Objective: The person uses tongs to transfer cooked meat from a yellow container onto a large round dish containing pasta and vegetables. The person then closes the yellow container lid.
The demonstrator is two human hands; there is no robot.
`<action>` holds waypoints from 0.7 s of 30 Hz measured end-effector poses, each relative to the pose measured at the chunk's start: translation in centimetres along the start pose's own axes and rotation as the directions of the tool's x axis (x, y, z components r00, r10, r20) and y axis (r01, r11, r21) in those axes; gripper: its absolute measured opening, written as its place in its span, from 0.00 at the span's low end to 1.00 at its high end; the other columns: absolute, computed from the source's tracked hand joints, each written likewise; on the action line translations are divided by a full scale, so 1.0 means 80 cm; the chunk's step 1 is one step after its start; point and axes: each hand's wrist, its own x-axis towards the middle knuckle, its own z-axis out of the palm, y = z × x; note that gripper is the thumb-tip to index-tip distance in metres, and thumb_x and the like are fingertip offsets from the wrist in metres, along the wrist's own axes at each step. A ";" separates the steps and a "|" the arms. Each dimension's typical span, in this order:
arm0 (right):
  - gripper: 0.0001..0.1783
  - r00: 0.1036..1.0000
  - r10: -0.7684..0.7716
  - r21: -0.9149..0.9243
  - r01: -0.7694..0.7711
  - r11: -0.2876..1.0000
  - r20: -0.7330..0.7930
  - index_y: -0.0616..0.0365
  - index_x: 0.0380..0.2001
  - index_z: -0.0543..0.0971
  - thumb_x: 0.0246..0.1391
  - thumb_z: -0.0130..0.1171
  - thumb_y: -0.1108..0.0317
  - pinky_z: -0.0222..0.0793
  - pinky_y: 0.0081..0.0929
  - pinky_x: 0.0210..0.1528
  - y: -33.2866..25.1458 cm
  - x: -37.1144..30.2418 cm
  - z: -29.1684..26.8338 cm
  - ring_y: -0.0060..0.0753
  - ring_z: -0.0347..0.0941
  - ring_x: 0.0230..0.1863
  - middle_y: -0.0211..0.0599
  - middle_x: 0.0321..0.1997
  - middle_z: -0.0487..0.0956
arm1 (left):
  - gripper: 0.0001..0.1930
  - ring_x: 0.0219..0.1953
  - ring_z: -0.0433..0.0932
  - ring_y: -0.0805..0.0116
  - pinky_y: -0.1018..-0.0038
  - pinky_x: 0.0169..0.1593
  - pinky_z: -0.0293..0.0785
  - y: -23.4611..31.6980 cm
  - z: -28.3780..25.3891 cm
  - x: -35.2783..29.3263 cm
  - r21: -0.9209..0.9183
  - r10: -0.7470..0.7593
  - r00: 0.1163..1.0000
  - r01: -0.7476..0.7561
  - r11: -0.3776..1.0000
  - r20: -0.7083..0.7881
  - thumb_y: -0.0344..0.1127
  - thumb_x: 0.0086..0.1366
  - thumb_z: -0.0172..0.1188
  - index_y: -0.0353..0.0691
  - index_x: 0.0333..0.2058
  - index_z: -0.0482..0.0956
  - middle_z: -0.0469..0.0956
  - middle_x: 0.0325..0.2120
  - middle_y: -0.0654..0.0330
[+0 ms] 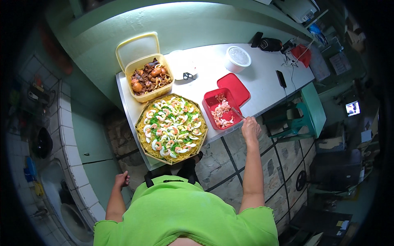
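Note:
My right hand (250, 130) is closed round the handle of a thin metal utensil (237, 112), a spoon or fork whose tip I cannot make out. It reaches into a red plastic container (207, 102) that holds small peeled shrimp (221, 110). To the left sits an octagonal tray (140, 151) of yellow noodles, topped with egg slices, chopped greens and shrimp (175, 130). Away from the table, my left hand (122, 179) hangs low beside my body with its fingers curled; nothing shows in it.
A cream tub (150, 97) of dark saucy meat stands behind the tray, its lid (137, 47) against the wall. The red lid (234, 89) lies behind the shrimp container. Farther back are a white round tub (237, 60), black scissors (188, 76) and a phone (281, 79). A green chair (301, 119) stands right.

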 end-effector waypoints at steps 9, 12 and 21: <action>0.12 0.993 -0.098 -0.003 0.098 0.995 -0.061 0.57 0.33 0.78 0.60 0.52 0.61 0.73 0.49 0.37 -0.004 0.004 0.019 0.53 0.79 0.36 0.44 0.38 0.77 | 0.20 0.11 0.69 0.74 0.73 0.17 0.69 0.010 0.004 -0.001 0.071 -0.011 1.000 0.013 0.997 -0.025 0.53 0.63 0.59 0.41 0.26 0.79 0.73 0.16 0.65; 0.11 0.977 -0.197 -0.003 0.197 0.980 -0.085 0.56 0.32 0.77 0.58 0.53 0.60 0.73 0.48 0.35 -0.002 0.005 0.022 0.50 0.79 0.34 0.42 0.36 0.76 | 0.20 0.11 0.69 0.74 0.73 0.17 0.69 0.008 0.003 -0.002 0.088 0.000 1.000 0.002 0.996 -0.021 0.53 0.63 0.59 0.41 0.25 0.79 0.73 0.16 0.66; 0.09 0.897 -0.412 -0.123 0.396 0.910 -0.158 0.53 0.32 0.75 0.58 0.54 0.60 0.73 0.43 0.32 -0.006 0.017 0.028 0.45 0.78 0.32 0.37 0.33 0.75 | 0.20 0.12 0.68 0.74 0.73 0.19 0.68 0.010 0.000 -0.002 0.062 0.001 1.000 0.000 0.998 -0.012 0.53 0.63 0.59 0.41 0.25 0.79 0.73 0.16 0.66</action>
